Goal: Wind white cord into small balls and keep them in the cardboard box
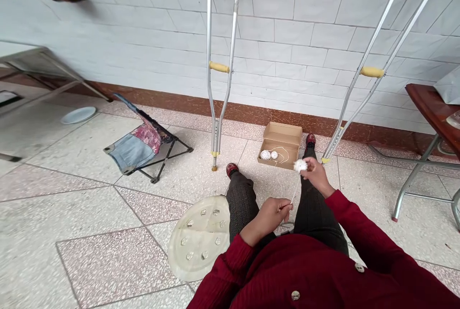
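Observation:
Between the fingers of my right hand (316,176) is a small ball of white yarn (300,165), held out over my right leg. A strand of white yarn (296,190) runs down from it to my left hand (272,216), whose thumb and fingers pinch it in front of my lap. Beyond my hands, on the floor between my feet, stands an open cardboard box (283,132). Inside it lie two white yarn balls (265,154) and a loose loop of strand. The strand's far end below my left fingers cannot be made out.
Two metal crutches (215,129) with yellow grips lean against the white tiled wall. A folding stool (134,153) stands to the left, near a pale plate (78,115) on the floor. By my left leg is a round pale stool top (199,239). A red-brown table (433,112) stands right.

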The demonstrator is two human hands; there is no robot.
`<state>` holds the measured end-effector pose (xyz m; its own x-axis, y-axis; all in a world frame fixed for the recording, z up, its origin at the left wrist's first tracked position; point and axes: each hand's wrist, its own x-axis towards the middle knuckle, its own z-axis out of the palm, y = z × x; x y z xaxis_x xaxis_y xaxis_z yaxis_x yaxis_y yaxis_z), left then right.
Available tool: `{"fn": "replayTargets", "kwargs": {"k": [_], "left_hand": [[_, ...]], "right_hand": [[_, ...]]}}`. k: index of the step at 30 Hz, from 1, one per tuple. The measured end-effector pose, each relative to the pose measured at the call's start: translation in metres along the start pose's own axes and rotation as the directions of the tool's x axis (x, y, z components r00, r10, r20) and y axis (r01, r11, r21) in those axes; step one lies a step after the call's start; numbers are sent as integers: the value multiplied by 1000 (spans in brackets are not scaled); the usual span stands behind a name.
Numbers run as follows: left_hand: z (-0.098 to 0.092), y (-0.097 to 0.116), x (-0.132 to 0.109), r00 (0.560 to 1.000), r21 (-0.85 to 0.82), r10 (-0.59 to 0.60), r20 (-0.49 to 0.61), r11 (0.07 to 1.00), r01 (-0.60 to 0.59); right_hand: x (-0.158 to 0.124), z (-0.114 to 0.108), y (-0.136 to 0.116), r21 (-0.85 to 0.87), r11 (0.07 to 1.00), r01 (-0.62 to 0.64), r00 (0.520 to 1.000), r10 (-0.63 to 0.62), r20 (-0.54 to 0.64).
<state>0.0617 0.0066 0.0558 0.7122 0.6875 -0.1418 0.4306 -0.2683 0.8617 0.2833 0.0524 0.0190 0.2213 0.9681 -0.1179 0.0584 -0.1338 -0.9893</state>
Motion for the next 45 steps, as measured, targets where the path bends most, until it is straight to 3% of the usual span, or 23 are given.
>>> {"fn": "replayTargets", "kwargs": {"k": [2,4,6,8,12,15,17,19,21,24,27,30,31,32,33,36,40,43,45], "left_hand": [[-13,1,-3,998,104,46,-54,994,-40],[-26,0,-1,989,181,92,-119,981,-69],[-34,-3,5,980,215,123,-157,973,-88],[-35,-9,12,979,205,124,-163,975,-90],[-11,-20,19,987,55,18,-160,998,-10],[14,-20,14,996,-52,-15,-87,999,10],[25,-16,8,1000,-113,6,-11,994,-7],[28,-13,4,999,-144,30,-11,989,-32],[23,-11,1,994,-131,62,-94,989,-74],[7,-13,-1,979,-66,103,-177,991,-116],[-10,-18,-1,982,53,89,-168,995,-81],[-19,-20,2,983,124,86,-165,990,-65],[-19,-20,5,984,99,79,-160,993,-64],[-17,-19,7,986,49,65,-151,997,-58],[-13,-19,10,989,-15,45,-142,999,-48],[5,-18,14,993,-172,-6,-121,985,-15],[26,-18,7,999,-153,-13,-43,988,6],[27,-13,-2,1000,-5,5,22,1000,-4],[21,-6,-6,999,80,45,27,996,-47]], "right_hand": [[-14,1,17,-146,989,34,990,-13,141],[-37,4,24,-207,975,80,947,-9,321],[-63,9,19,-199,976,91,887,11,461],[-83,13,5,-150,986,72,862,14,506],[-92,13,-35,66,997,-50,907,18,420],[-72,5,-56,225,971,-85,957,18,288],[-52,-1,-56,249,967,-54,987,14,161],[-33,-4,-45,164,986,-29,997,16,82],[-22,-5,-23,-18,1000,14,999,-13,50],[-27,-4,11,-340,934,106,987,-59,147],[-49,-2,29,-375,922,93,922,62,383],[-73,-1,22,-151,984,-96,749,171,641],[-78,0,14,-66,982,-176,707,173,686],[-82,0,6,15,970,-242,695,163,700],[-85,0,-4,92,954,-285,712,146,687],[-83,-3,-32,311,900,-304,826,86,558],[-62,-12,-51,445,848,-288,900,81,429],[-40,-16,-45,341,918,-202,956,109,273],[-31,-14,-31,129,987,-91,988,73,135]]}}
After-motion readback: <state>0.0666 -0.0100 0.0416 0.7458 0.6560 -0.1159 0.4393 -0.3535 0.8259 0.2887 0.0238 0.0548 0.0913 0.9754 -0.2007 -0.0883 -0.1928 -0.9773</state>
